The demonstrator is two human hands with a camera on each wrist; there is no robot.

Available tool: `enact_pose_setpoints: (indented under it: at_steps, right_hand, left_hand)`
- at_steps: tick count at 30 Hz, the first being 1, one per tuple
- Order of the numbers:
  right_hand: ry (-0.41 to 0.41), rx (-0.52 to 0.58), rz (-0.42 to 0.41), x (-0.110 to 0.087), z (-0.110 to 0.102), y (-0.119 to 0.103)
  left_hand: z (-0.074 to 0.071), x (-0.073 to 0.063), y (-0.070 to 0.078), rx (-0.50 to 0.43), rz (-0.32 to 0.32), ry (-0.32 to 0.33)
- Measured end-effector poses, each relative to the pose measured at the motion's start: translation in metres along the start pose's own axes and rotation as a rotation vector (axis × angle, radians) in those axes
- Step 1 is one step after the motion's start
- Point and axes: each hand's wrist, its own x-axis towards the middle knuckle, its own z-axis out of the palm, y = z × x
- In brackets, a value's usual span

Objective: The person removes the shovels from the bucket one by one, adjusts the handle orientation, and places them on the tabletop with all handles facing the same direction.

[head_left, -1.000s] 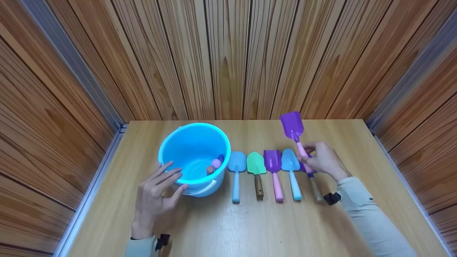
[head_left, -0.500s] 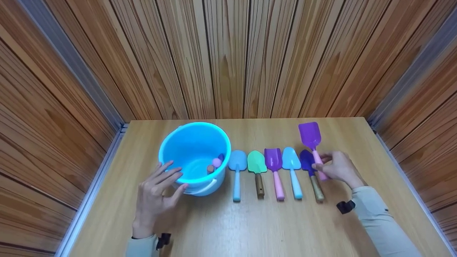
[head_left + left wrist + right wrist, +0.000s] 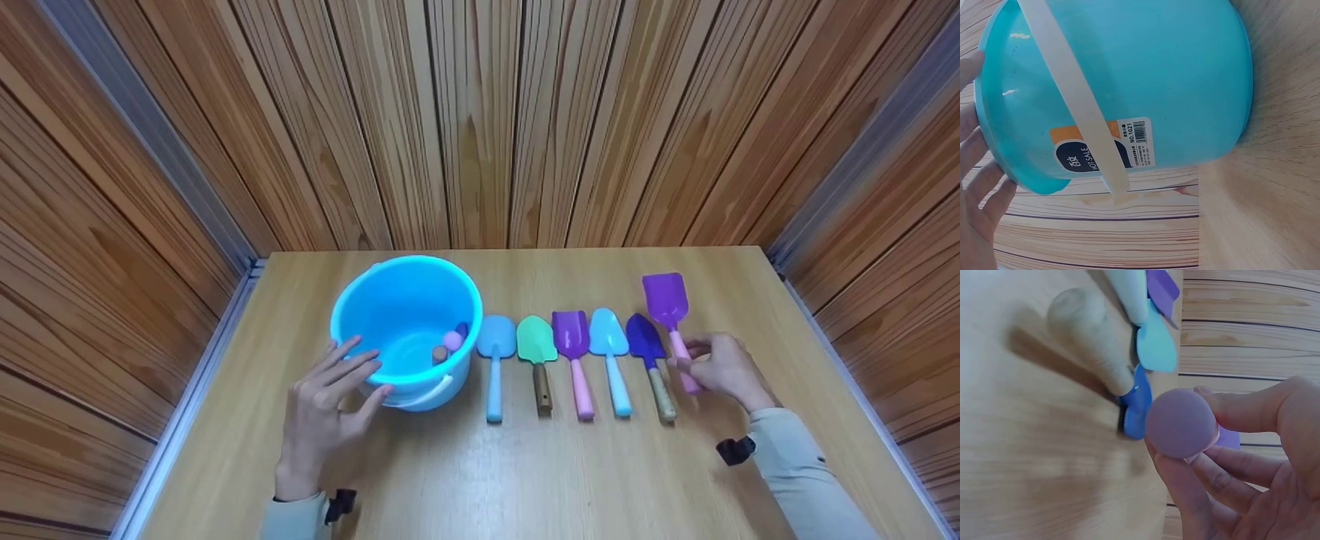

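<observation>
Five shovels in a row, a sixth in the fingers

The held purple shovel (image 3: pixel 665 298) is at the right-hand end of the row, just beside the dark blue shovel (image 3: pixel 646 339), its blade pointing away from the person. The right hand (image 3: pixel 726 371) is clamped on its pink handle (image 3: pixel 1180 423), thumb and fingers pinching it from both sides; whether the blade touches the tabletop (image 3: pixel 465 480) I cannot tell. The left hand (image 3: pixel 322 416) has its fingers spread apart against the rim of the blue bucket (image 3: pixel 397 300), curled round nothing.

The shovel looks light and stiff — probably plastic — so a loose pinch should carry it. The smooth, round handle could roll between the fingertips, though, and the broad blade may tip the tool if it is held near the butt. A hold closer to the neck should be steadier. Nothing seems fragile; the narrow neck is likely the weakest spot.

The bucket, with its white bail (image 3: pixel 1075 93), looks thin-walled and a little springy — best steadied at the rim. Toward it lie the pointed light blue shovel (image 3: pixel 608 337), another purple shovel (image 3: pixel 571 337), the green shovel (image 3: pixel 536 341) and the round-tipped blue shovel (image 3: pixel 495 375).
</observation>
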Motion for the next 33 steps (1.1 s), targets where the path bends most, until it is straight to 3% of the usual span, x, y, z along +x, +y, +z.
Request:
enact_pose_setpoints:
  at_steps: [9,17,26,33]
  right_hand:
    - [-0.008,-0.063,0.024,0.003,0.001,0.023]
    - [-0.035,-0.072,0.11,0.002,-0.001,0.034]
    - [-0.064,-0.139,0.068,-0.004,-0.006,0.037]
    - [-0.091,-0.114,0.099,-0.005,-0.007,0.035]
  left_hand:
    - [-0.002,-0.001,0.001,-0.002,-0.04,-0.008]
    - [-0.002,-0.003,0.0,-0.014,-0.051,-0.004]
    - [0.0,-0.001,-0.002,-0.005,0.012,0.012]
    - [0.001,0.0,-0.001,-0.013,0.011,0.006]
